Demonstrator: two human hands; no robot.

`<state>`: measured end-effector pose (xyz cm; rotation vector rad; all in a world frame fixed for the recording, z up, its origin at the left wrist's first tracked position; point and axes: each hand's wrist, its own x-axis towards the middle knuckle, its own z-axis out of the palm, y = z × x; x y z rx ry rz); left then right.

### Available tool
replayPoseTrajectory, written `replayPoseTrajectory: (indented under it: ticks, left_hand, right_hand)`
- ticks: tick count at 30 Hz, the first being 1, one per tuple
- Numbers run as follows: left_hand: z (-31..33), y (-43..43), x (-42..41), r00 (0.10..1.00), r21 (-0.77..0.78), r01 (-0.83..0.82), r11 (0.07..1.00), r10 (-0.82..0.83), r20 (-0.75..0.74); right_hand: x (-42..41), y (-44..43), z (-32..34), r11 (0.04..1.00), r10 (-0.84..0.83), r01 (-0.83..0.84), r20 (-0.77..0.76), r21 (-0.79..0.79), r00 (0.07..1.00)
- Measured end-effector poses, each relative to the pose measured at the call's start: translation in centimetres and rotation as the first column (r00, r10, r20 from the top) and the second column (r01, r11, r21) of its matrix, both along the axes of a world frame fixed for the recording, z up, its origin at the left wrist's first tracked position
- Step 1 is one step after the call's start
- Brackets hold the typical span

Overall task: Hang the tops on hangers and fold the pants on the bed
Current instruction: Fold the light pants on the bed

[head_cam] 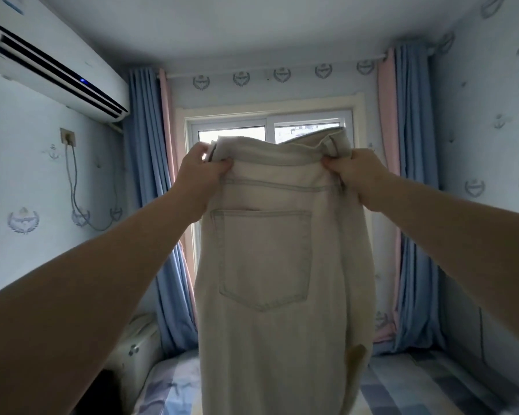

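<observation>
A pair of pale, off-white jeans (279, 265) hangs lengthwise in front of me, held up at arm's length before the window. One back pocket faces me and the legs drop out of view at the bottom. My left hand (200, 172) grips the left end of the waistband. My right hand (357, 175) pinches the right end, near a belt loop. Below the jeans lies the bed (426, 387) with a blue checked cover. No tops or hangers are in view.
A window (270, 130) with blue and pink curtains (150, 175) is straight ahead. An air conditioner (51, 64) is mounted high on the left wall. A white box-like object (138, 348) stands at the bed's far left corner. Walls close in on both sides.
</observation>
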<state>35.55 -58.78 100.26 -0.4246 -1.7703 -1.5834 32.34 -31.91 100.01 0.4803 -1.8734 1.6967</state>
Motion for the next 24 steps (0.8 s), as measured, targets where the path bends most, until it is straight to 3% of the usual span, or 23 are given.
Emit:
replayPoseTrajectory:
  ticks: [7, 14, 19, 24]
  left_hand:
    - [-0.9, -1.6, 3.7, 1.000, 0.005, 0.003, 1.000, -0.004, 0.015]
    - [-4.4, -6.4, 3.1, 0.995, 0.045, -0.034, 0.998, 0.030, 0.094]
    - [-9.9, -11.4, -0.1, 0.983, 0.090, -0.063, 0.994, 0.046, 0.176]
    - [-19.5, -17.4, -5.9, 0.954, 0.138, -0.066, 0.988, 0.022, 0.299]
  right_hand:
    - [3.5, -1.5, -0.2, 0.999, -0.020, 0.019, 0.040, 0.027, 0.999]
    - [0.7, -6.2, -3.0, 0.999, 0.022, -0.026, 0.086, 0.038, 0.996]
    - [-4.1, -11.4, -8.5, 0.996, 0.072, -0.081, 0.174, 0.045, 0.982]
    - [-10.6, -17.7, -17.7, 0.989, 0.112, -0.136, 0.327, 0.051, 0.938]
